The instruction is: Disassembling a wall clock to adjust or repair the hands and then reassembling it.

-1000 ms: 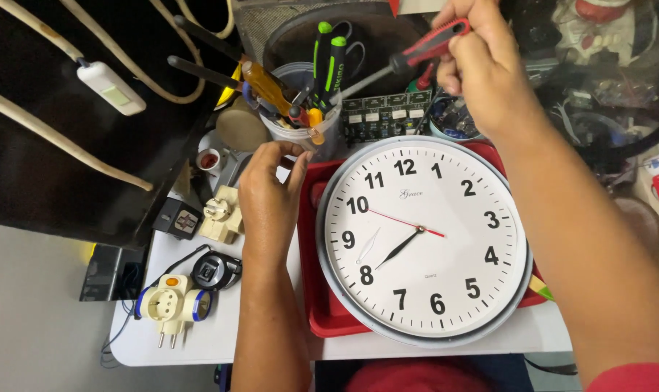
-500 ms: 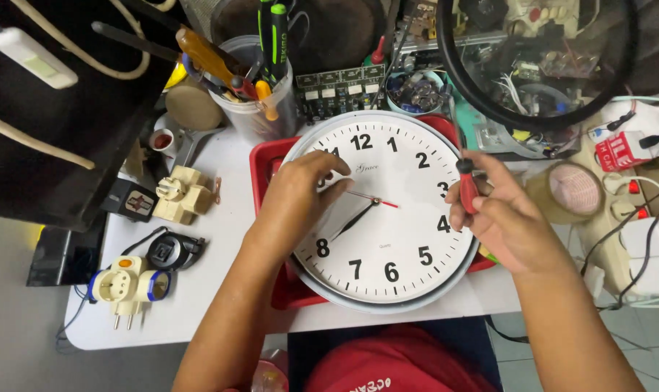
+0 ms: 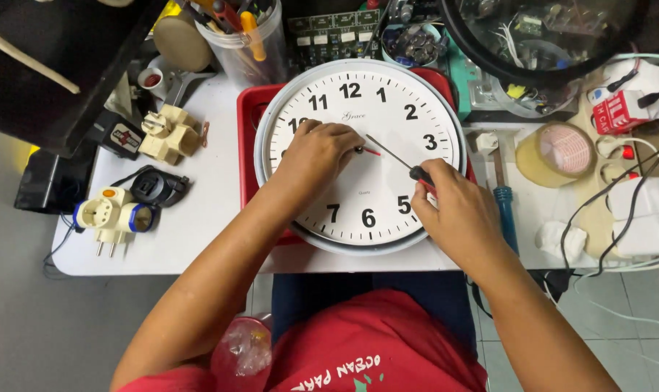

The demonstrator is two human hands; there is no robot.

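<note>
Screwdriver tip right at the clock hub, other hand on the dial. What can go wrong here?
1. The screwdriver in the right hand points at the hub; a slip could bend the red second hand or scratch the clock face.
2. The left hand sits on the dial at the hub, so the tip may jab a finger.
3. The clock overhangs the red tray; pressing might tilt it.

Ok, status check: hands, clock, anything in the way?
Left hand on the wall clock face at centre. Right hand grips screwdriver, tip toward centre. Red second hand showing, nothing blocking.
</note>
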